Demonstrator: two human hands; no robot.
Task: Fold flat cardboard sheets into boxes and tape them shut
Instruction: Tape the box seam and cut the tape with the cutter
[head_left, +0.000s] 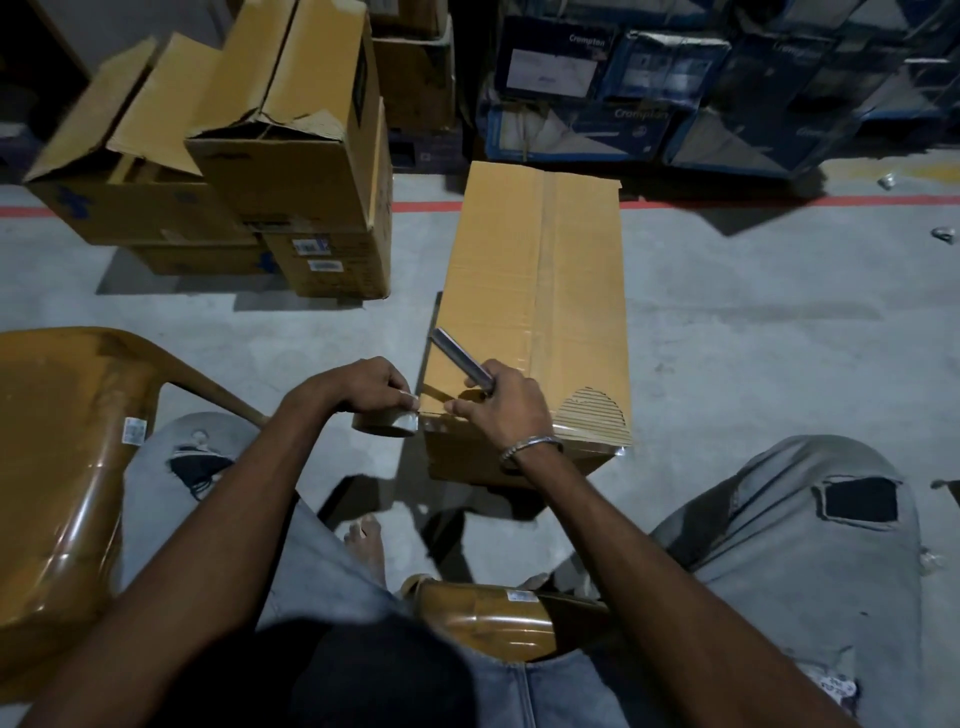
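A long brown cardboard box (509, 291) lies on the floor in front of me, with clear tape along its top seam and a torn patch at its near right corner. My left hand (371, 387) holds a roll of tape (384, 422) against the box's near left corner. The tape strip stretches from the roll to the box edge. My right hand (506, 402) rests on the near end of the box top and grips a metal cutter blade (462, 358) that points up and to the left.
Stacked brown cartons (291, 156) stand at the back left, dark blue printed boxes (675, 93) at the back right. A brown plastic chair (57, 467) is at my left. A red line (779, 201) runs across the grey floor behind the box.
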